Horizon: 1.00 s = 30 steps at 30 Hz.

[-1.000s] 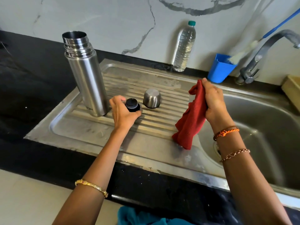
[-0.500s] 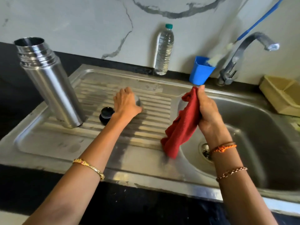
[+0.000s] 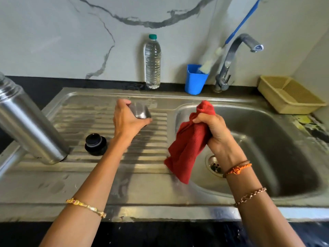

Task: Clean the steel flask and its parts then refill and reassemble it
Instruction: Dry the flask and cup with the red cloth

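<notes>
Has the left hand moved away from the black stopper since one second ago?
Yes. The left hand has left the black stopper, gone right and further back along the draining board, and now grips the steel cup.

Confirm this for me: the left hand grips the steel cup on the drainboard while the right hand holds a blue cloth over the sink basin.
Not quite: the cloth is red, not blue. The head view shows the right hand holding a red cloth at the edge of the sink basin, while the left hand does have its grip on the steel cup on the drainboard.
</notes>
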Available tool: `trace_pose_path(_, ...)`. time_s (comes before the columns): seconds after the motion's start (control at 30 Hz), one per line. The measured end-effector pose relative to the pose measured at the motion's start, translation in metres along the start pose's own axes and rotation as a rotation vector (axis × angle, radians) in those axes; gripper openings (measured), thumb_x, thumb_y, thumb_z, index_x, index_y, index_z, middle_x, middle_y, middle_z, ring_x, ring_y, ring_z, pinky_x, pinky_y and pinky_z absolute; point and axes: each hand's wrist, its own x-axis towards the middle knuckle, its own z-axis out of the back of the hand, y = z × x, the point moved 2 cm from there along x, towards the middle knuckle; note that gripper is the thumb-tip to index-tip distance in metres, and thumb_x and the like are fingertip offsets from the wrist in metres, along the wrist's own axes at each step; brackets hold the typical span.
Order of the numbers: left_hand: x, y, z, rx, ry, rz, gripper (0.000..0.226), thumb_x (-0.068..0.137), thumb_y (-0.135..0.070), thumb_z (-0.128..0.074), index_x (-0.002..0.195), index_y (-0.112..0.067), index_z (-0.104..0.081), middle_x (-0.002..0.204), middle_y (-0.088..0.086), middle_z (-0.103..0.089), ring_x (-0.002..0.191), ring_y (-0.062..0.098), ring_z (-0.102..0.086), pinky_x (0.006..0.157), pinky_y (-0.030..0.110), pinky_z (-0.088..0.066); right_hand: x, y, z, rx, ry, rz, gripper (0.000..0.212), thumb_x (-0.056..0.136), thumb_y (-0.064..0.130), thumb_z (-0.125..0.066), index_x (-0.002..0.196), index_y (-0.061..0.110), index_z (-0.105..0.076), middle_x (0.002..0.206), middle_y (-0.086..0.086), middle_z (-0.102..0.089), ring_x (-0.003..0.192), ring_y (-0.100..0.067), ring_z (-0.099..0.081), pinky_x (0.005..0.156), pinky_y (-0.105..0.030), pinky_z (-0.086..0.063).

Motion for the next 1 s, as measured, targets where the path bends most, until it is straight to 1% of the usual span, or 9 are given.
trace_pose_path(0.1, -0.008, -0.032, 0.003, -0.259, 0.096, -0.081, 0.076, 0.047, -0.022, -0.091, 0.111, -0.016, -0.052, 0.104, -0.002, -0.056, 0.093, 0.012, -0.052, 0.073, 0.017, -0.042, -0.004, 0.036, 0.001, 0.062, 0.080, 0.101, 0.018, 0.071, -0.005, -0.056, 0.085, 0.003, -0.063, 0.072, -0.005, -0.069, 0.068, -0.016, -0.066, 0.070, -0.025, -0.056)
trace_pose_path(0.2, -0.024, -0.063, 0.001, -0.502, 0.293, -0.139, 0.071, 0.030, -0.034, -0.086, 0.095, -0.030, -0.058, 0.096, -0.008, -0.062, 0.086, 0.007, -0.058, 0.070, 0.017, -0.047, -0.003, 0.062, 0.010, 0.337, 0.024, 0.196, 0.030, 0.075, 0.001, -0.055, 0.105, 0.000, -0.058, 0.089, -0.015, -0.067, 0.084, -0.026, -0.064, 0.092, -0.041, -0.051)
trace_pose_path(0.27, -0.036, -0.079, -0.004, -0.595, 0.390, -0.174, 0.068, 0.027, -0.035, -0.083, 0.092, -0.033, -0.061, 0.095, -0.007, -0.063, 0.081, 0.001, -0.060, 0.067, 0.018, -0.049, 0.003, 0.061, 0.022, 0.537, -0.004, 0.138, 0.033, 0.085, 0.008, -0.050, 0.117, 0.000, -0.053, 0.093, -0.016, -0.063, 0.090, -0.027, -0.060, 0.100, -0.046, -0.044)
trace_pose_path(0.47, -0.055, -0.093, -0.028, -0.524, 0.518, -0.272, 0.077, 0.031, -0.044, -0.082, 0.105, -0.042, -0.063, 0.108, -0.011, -0.064, 0.095, 0.007, -0.062, 0.085, 0.027, -0.050, -0.001, 0.015, 0.029, 0.438, -0.154, -0.027, 0.047, 0.084, 0.028, -0.063, 0.123, 0.003, -0.058, 0.117, -0.018, -0.064, 0.106, -0.030, -0.062, 0.098, -0.045, -0.047)
trace_pose_path(0.53, -0.058, -0.101, -0.039, -0.622, 0.456, -0.228, 0.080, 0.030, -0.044, -0.082, 0.106, -0.037, -0.060, 0.102, -0.013, -0.063, 0.087, 0.003, -0.062, 0.078, 0.022, -0.051, -0.004, 0.010, 0.032, 0.447, -0.168, 0.003, 0.053, 0.082, 0.034, -0.066, 0.126, 0.007, -0.056, 0.121, -0.017, -0.062, 0.111, -0.030, -0.060, 0.099, -0.047, -0.046)
trace_pose_path(0.67, -0.067, -0.125, -0.058, -0.862, 0.311, -0.145, 0.055, 0.042, -0.031, -0.087, 0.091, -0.026, -0.061, 0.089, -0.009, -0.067, 0.079, -0.002, -0.063, 0.070, 0.013, -0.049, -0.008, 0.017, 0.041, 0.585, -0.050, -0.073, 0.050, 0.090, 0.048, -0.047, 0.117, 0.008, -0.059, 0.108, -0.017, -0.068, 0.090, -0.025, -0.068, 0.069, -0.038, -0.059)
trace_pose_path(0.83, -0.077, -0.141, -0.075, -0.825, 0.354, -0.230, 0.056, 0.061, -0.048, -0.073, 0.113, -0.036, -0.061, 0.111, -0.005, -0.067, 0.104, 0.011, -0.063, 0.089, 0.030, -0.051, -0.006, 0.019, 0.045, 0.704, -0.041, -0.074, 0.060, 0.091, 0.050, -0.045, 0.130, 0.006, -0.052, 0.129, -0.018, -0.057, 0.123, -0.028, -0.051, 0.107, -0.039, -0.038)
trace_pose_path(0.9, -0.075, -0.145, -0.076, -0.811, 0.338, -0.248, 0.057, 0.059, -0.048, -0.074, 0.113, -0.039, -0.060, 0.115, -0.004, -0.065, 0.107, 0.012, -0.061, 0.094, 0.036, -0.050, -0.004, 0.026, 0.048, 0.685, -0.072, -0.035, 0.054, 0.093, 0.048, -0.044, 0.126, 0.007, -0.056, 0.123, -0.016, -0.061, 0.117, -0.027, -0.055, 0.106, -0.039, -0.038)
trace_pose_path(1.0, -0.066, -0.145, -0.069, -0.881, 0.289, -0.147, 0.059, 0.046, -0.046, -0.077, 0.102, -0.035, -0.061, 0.109, 0.000, -0.066, 0.101, 0.015, -0.064, 0.091, 0.035, -0.052, -0.005, 0.043, 0.057, 0.522, -0.160, 0.083, 0.044, 0.093, 0.049, -0.041, 0.104, 0.012, -0.063, 0.088, -0.010, -0.071, 0.087, -0.023, -0.065, 0.089, -0.042, -0.049)
